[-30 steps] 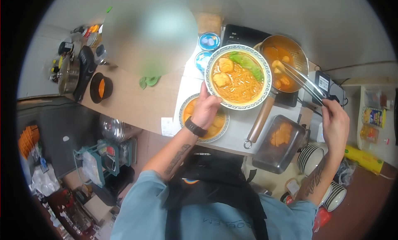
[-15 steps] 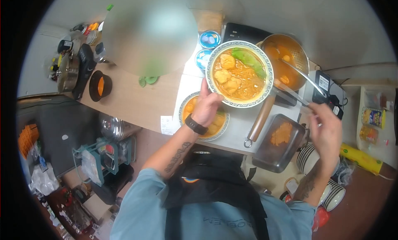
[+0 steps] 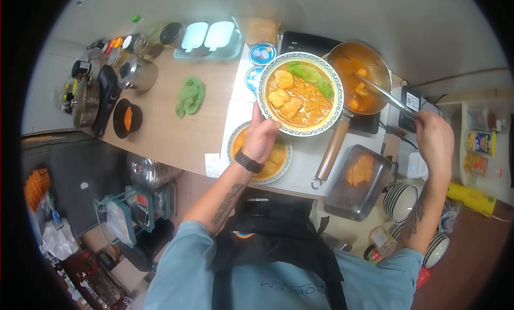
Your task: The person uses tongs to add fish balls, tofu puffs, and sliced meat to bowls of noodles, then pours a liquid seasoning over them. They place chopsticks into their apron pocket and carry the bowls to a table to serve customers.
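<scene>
My left hand (image 3: 259,140) grips the lower left rim of a patterned bowl (image 3: 300,94) of noodle soup with several yellow-orange pieces and a green leaf. Partly beneath that hand, a second bowl of soup (image 3: 276,171) stands on the white surface. To the right, my right hand (image 3: 432,138) is closed on the upper end of a metal ladle (image 3: 390,98), whose lower end reaches into the pot (image 3: 381,69) of orange broth. The pot sits on a black cooker (image 3: 306,43), its wooden handle (image 3: 333,150) pointing toward me.
A metal tray (image 3: 337,203) with orange slices lies near the front edge. Stacked striped bowls (image 3: 400,201) stand at the right. Farther left are green leaves (image 3: 190,97), a black bowl (image 3: 138,119), a light blue container (image 3: 234,49) and several jars.
My right hand has moved up and right, and the ladle now lies steadily across the pot's right rim. A blurred round shape at the upper left is gone, revealing the containers and leaves.
</scene>
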Demonstrator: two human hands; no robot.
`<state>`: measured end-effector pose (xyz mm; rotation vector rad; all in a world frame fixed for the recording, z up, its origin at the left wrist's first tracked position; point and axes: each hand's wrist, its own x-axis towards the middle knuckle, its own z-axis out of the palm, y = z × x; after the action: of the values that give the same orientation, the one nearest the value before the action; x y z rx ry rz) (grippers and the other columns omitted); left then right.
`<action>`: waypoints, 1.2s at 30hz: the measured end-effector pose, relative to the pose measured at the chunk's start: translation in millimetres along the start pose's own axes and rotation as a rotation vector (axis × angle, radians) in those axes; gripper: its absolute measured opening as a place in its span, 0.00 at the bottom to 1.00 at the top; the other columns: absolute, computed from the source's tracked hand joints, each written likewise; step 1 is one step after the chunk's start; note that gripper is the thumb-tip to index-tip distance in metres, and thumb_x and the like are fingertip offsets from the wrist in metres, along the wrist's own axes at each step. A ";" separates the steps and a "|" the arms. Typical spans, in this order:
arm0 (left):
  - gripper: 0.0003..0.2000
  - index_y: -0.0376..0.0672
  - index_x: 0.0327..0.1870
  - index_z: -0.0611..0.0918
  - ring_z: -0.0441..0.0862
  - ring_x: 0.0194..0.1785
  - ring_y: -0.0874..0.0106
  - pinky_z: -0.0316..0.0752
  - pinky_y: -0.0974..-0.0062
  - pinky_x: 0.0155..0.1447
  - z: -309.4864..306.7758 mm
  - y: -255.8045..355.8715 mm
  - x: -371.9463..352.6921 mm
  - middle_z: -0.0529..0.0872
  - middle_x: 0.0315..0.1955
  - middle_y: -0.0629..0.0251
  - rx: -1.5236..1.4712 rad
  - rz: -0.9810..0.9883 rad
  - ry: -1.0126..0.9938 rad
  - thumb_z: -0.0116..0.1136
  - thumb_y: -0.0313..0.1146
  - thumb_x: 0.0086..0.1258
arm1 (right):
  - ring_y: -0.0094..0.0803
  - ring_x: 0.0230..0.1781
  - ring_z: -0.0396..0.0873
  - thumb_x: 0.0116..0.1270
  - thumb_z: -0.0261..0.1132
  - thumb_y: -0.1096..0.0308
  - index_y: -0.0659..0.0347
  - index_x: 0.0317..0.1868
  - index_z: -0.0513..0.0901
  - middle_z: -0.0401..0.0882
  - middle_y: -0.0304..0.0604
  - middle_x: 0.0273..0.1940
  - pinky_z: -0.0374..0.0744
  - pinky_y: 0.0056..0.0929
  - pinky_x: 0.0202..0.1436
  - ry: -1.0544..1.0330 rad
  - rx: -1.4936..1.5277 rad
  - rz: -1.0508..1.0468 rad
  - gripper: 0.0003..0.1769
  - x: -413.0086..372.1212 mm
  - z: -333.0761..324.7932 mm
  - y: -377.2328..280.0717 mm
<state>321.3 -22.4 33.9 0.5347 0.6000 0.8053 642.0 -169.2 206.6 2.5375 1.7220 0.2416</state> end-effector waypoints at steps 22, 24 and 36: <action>0.41 0.48 0.79 0.56 0.72 0.70 0.67 0.66 0.66 0.73 0.1 0.4 1.0 0.71 0.69 0.62 -0.012 0.013 0.022 0.52 0.17 0.61 | 0.49 0.34 0.81 0.60 0.67 0.77 0.62 0.42 0.86 0.81 0.48 0.33 0.79 0.42 0.39 -0.043 0.421 -0.110 0.09 -39.1 -7.4 -81.9; 0.41 0.49 0.79 0.57 0.71 0.70 0.67 0.66 0.65 0.73 0.0 0.9 0.5 0.72 0.69 0.62 -0.018 0.014 0.016 0.52 0.18 0.61 | 0.49 0.35 0.81 0.59 0.68 0.76 0.63 0.43 0.86 0.80 0.48 0.33 0.79 0.42 0.40 -0.035 0.468 -0.142 0.10 -41.2 -7.0 -81.3; 0.42 0.49 0.80 0.55 0.72 0.70 0.67 0.66 0.66 0.73 -3.3 2.6 -0.9 0.71 0.69 0.61 -0.026 0.008 0.039 0.53 0.18 0.60 | 0.47 0.31 0.80 0.61 0.67 0.75 0.61 0.44 0.87 0.79 0.47 0.31 0.77 0.42 0.36 -0.044 0.308 -0.174 0.10 -40.6 -23.8 -85.6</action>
<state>317.3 -20.8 33.5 0.4988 0.6234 0.8312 544.9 -175.9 214.2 2.5404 2.0910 -0.0966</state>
